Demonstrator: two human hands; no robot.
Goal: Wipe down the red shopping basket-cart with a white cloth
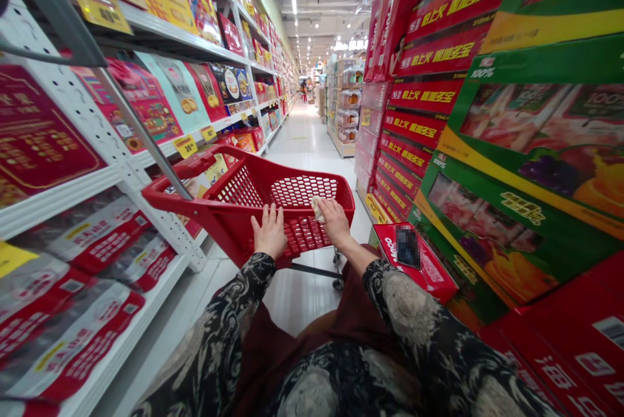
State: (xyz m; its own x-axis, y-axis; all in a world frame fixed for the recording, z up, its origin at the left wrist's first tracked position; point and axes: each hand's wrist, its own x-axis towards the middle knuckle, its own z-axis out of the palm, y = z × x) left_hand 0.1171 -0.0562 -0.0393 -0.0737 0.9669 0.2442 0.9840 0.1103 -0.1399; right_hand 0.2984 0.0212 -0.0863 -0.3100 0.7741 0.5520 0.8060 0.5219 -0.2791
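A red plastic shopping cart [221, 225] with perforated walls stands sideways in front of my knees. My left hand [271, 232] rests against the top of its near side, fingers stretched out and holding nothing. Pinched in my right hand [335, 217] is a crumpled whitish cloth [318, 208], pressed to the rim near the cart's right end. Whether it is fabric or paper is too small to tell. The inside of the cart is mostly hidden by its near wall.
Shelves [160, 290] with boxed goods line the left. At right rise stacked red drink cartons [414, 121] and green juice boxes [492, 209]. A dark, blurred-out phone-like object [407, 245] lies on a low red box [439, 284]. A tiled aisle [305, 128] runs ahead.
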